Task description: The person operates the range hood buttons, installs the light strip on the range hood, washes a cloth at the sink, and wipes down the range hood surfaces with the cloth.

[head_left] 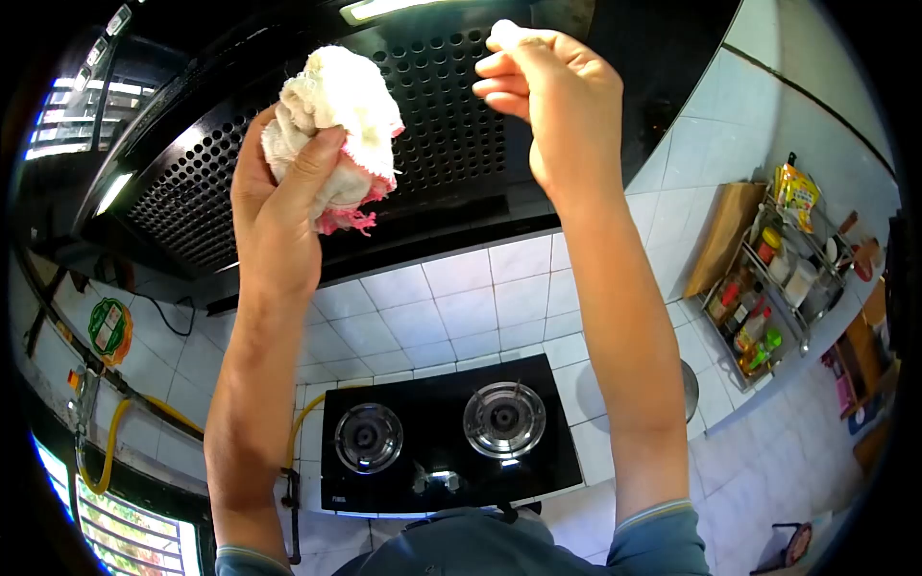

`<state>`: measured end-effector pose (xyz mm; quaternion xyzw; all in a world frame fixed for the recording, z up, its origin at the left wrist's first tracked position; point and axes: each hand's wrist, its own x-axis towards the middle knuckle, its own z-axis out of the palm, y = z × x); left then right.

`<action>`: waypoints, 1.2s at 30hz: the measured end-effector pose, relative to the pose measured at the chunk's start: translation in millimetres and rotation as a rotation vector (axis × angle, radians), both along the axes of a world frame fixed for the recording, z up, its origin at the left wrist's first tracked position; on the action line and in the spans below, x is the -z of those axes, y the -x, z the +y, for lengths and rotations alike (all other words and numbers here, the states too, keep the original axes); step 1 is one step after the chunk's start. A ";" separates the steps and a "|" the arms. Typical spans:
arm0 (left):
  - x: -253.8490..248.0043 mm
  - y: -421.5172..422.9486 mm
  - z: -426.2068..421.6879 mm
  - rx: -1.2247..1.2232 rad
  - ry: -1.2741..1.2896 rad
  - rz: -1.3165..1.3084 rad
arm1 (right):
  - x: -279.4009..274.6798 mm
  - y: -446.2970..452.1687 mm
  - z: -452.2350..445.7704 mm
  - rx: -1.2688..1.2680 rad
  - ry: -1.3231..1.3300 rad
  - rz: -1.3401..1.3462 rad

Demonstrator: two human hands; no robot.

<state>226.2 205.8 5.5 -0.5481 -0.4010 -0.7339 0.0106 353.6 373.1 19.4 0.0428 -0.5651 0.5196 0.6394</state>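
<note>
My left hand is closed around a crumpled white rag with a frayed pink edge. The thumb presses on the front of the rag, and the other fingers are mostly behind it. Both hands are raised in front of a black range hood with a perforated panel. To the right, my right hand is closed, its thumb and fingertips drawn together near the hood's panel. Whether anything small is pinched there I cannot make out, as the fingertips are bright with glare.
Below is a black two-burner gas stove on a tiled counter. A rack of bottles and jars stands at the right beside a wooden board. A yellow gas hose runs along the left wall, above a barred window.
</note>
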 end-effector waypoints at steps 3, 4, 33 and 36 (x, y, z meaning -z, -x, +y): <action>-3.7 -0.4 -2.2 -0.077 0.001 0.065 | -11.2 8.1 16.1 0.106 0.080 0.057; -2.9 -0.5 -3.8 -0.104 0.005 0.074 | -16.6 13.3 15.3 -0.027 0.178 0.057; -4.8 61.4 -21.2 -0.452 -0.084 0.543 | -24.9 31.7 13.1 -0.272 0.235 0.295; -27.5 66.0 -28.5 -0.650 -0.176 0.811 | -25.2 31.9 13.7 -0.319 0.214 0.323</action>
